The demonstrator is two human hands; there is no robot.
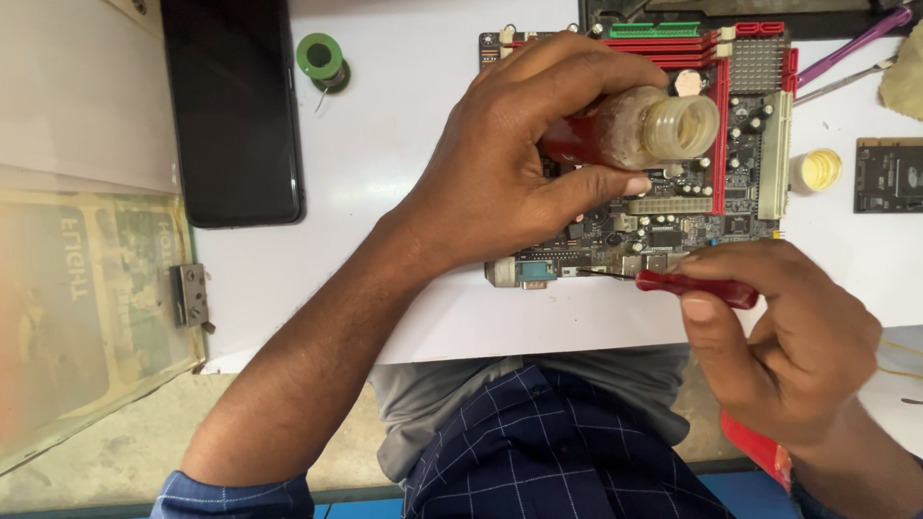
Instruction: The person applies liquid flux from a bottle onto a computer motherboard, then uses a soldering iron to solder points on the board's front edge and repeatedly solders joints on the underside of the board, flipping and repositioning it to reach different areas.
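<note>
My left hand (510, 168) grips a small plastic bottle (639, 125) with a red label, tipped on its side with its uncapped mouth facing right, above a computer motherboard (745, 144) with red slots. My right hand (779, 332) holds a thin tool with a red handle (694, 286) between thumb and fingers. The tool's dark tip points left at the board's near edge, close to a blue port (535, 273). The board lies flat on a white table (385, 144).
A yellow bottle cap (819, 169) lies right of the board. A black phone (233, 106) and a green spool of wire (320, 58) sit at the left. Another small circuit board (889, 175) is at the right edge, a purple tool (856, 43) at top right.
</note>
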